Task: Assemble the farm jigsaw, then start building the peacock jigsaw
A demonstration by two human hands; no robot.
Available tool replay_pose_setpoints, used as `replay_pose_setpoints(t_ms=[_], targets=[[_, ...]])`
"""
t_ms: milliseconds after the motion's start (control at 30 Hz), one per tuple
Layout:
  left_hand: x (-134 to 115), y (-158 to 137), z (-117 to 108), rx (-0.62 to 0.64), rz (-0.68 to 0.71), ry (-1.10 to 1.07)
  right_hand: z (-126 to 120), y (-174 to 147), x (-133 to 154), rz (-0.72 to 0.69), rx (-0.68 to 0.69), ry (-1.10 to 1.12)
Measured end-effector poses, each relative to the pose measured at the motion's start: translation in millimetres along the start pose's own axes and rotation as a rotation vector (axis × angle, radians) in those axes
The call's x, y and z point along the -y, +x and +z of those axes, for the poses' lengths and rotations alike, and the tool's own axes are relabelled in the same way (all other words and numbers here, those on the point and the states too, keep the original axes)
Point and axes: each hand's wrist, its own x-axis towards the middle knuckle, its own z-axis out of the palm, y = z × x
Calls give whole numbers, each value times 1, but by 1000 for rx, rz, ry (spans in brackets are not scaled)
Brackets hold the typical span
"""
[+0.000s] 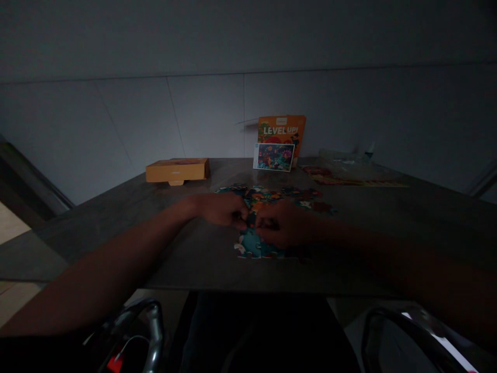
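A partly joined jigsaw puzzle (250,243) with teal and orange artwork lies on the grey table, beneath and between my hands. My left hand (223,209) comes in from the left, its fingers pinched at the edge of a dark puzzle piece (251,219). From the other side my right hand (285,223) pinches at the same piece, thumb and forefinger bent. The two hands almost meet there. Dim light and the fingers hide much of the piece. More puzzle pieces (301,194) lie beyond my right hand, some of them apart from the joined section.
An orange box (177,170) lies at the back left. A small picture card (274,157) leans before an upright orange "LEVEL UP!" box (282,127) near the wall. At the back right are a flat printed board (349,180) and clear plastic wrapping (345,161). The table's front edge (248,291) is near me.
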Motion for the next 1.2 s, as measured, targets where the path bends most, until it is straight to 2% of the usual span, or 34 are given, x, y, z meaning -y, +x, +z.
replay_pose_setpoints(t_ms=[133,400,533,733,867,1067,1200], targets=[[8,1,2,-39,-42,51,1,-1,10,8,-49,-62],[10,2,3,-37,24,-36,10,-2,28,-117,57,-85],[10,6,6,-43,39,-79,10,0,27,-202,28,-163],[12,10,8,-70,20,-119,13,2,29,-338,-12,-397],[11,10,8,-77,0,-110,14,2,26,-400,-103,-489],[10,8,7,-54,-13,-86,9,3,17,-293,-173,-449],[9,6,6,-79,-50,-21,1,3,12,-150,-115,-264]])
